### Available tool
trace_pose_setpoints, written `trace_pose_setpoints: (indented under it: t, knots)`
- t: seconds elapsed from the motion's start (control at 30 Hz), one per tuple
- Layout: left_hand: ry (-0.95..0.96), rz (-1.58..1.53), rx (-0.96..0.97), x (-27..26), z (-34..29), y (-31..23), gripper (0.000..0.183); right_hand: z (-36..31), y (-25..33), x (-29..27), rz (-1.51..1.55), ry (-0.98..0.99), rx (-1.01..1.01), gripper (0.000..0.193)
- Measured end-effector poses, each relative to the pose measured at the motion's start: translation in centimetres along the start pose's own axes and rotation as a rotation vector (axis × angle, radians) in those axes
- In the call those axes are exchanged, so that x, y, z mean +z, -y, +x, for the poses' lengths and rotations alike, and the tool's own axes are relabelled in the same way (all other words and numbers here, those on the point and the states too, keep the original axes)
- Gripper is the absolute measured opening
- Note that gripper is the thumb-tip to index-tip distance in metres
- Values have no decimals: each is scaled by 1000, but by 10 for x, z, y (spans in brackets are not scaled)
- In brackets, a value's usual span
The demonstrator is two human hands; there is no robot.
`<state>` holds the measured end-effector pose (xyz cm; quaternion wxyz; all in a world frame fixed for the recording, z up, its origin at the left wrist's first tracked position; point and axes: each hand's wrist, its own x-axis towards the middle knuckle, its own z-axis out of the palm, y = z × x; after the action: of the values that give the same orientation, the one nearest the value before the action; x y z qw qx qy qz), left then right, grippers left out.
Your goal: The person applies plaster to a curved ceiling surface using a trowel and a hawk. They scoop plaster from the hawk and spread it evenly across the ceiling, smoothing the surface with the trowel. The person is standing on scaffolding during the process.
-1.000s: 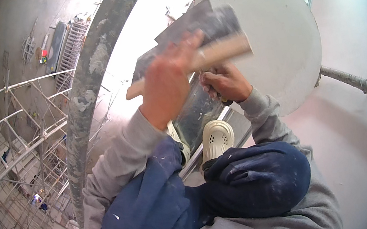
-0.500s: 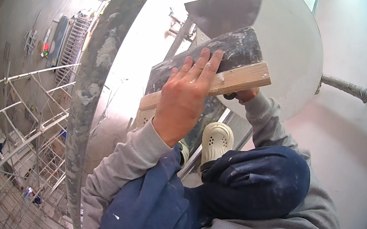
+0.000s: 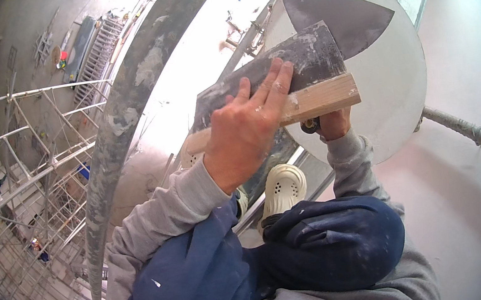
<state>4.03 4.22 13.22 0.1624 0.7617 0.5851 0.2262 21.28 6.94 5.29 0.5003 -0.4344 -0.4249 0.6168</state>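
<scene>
My left hand point(image 3: 243, 130) is closed on a wide, dark, plaster-smeared spreader blade point(image 3: 314, 58) with a pale wooden bar point(image 3: 327, 95) along its near edge. Its fingers lie over the blade; the thumb is out of sight. Below the bar's right end, my right hand point(image 3: 336, 124) is wrapped round the handle of a putty knife, largely hidden by the bar. The knife's fan-shaped grey blade point(image 3: 348, 14) shows past the far edge of the spreader, tilted to the right. Whether the two blades touch, I cannot tell.
Beneath the tools is a large round white disc point(image 3: 398, 82). A plaster-spattered pole point(image 3: 141, 71) crosses on the left, and another pipe point(image 3: 476, 133) curves off at the right. White scaffold frames point(image 3: 21, 129) stand far below at left. My crossed legs and a pale clog point(image 3: 285, 186) are near.
The putty knife's blade has swung clockwise and shifted right, over the disc. The spreader has tilted, its right end moving farther away. Both hands keep their hold.
</scene>
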Motion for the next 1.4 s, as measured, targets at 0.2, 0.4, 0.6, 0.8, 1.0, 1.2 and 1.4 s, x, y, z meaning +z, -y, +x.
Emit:
trace_pose_setpoints:
  t: [0.2, 0.4, 0.6, 0.8, 1.0, 1.2, 1.4]
  knots:
    - [-9, 26, -35, -1, 2, 9, 67, 1, 29, 19, 326, 144, 196, 17]
    - [57, -33, -197, -6, 17, 38, 64, 11, 39, 15, 511, 119, 271, 13]
    - [-8, -319, -75, -8, -1, 43, 61, 29, 26, -11, 1370, 277, 374, 15]
    - [-18, -136, 210, 2, 0, 31, 63, 8, 5, -7, 1176, 234, 534, 26]
    - [-140, -161, 131, 6, 8, 47, 65, -1, 4, 21, 1486, 552, 662, 36]
    - [-157, -121, -59, 9, 15, 83, 70, -3, 3, 17, 1411, 772, 763, 26]
    - [-130, -213, -58, -9, -11, 63, 74, 1, 9, 5, 1394, 423, 928, 32]
